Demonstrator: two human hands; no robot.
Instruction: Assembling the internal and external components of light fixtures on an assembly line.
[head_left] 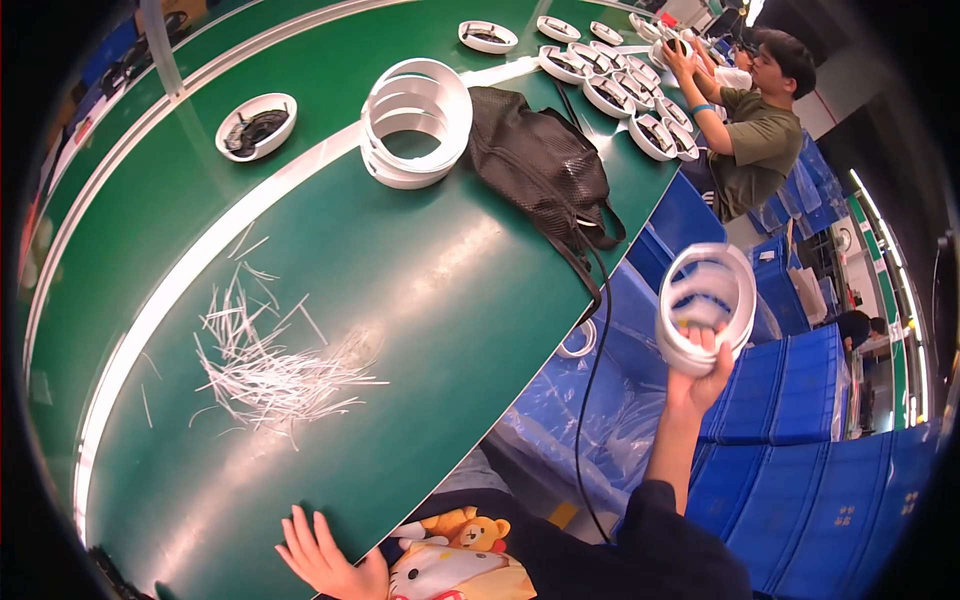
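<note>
- Bag, black and mesh-sided (535,165), flopped on the green workbench (470,300); everything below is placed off that.
- Right hand (705,370): down and right of the bag, out past the bench edge. Fingers are hooked into a white ring stack (671,318), thumb on the outside, so it's a proper grip. Stack's held up in the air and kinda blurry.
- Left hand (325,558): way below and left of the bag, at the bench edge, fingers fanned out and nothing in them. Can't tell if the palm is actually touching the top.
- Another bunch of white rings (455,115) sits right beside the bag, on its left.
- Messy heap of thin white strips (275,375) on the bench, down-left of the bag.
- White oval shell with black parts inside (285,125), farther left of the bag; a whole crowd of similar white shells (610,95) is up and right of it.
- Co-worker in an olive tee (755,150), right of the bag, both hands up at a white piece.
- Writing-wise: blue crates (770,390), lower right of the bag, carry small pale markings, too tiny to make out. Dark top (640,550) below the bag has a cartoon cat-and-bear print.
</note>
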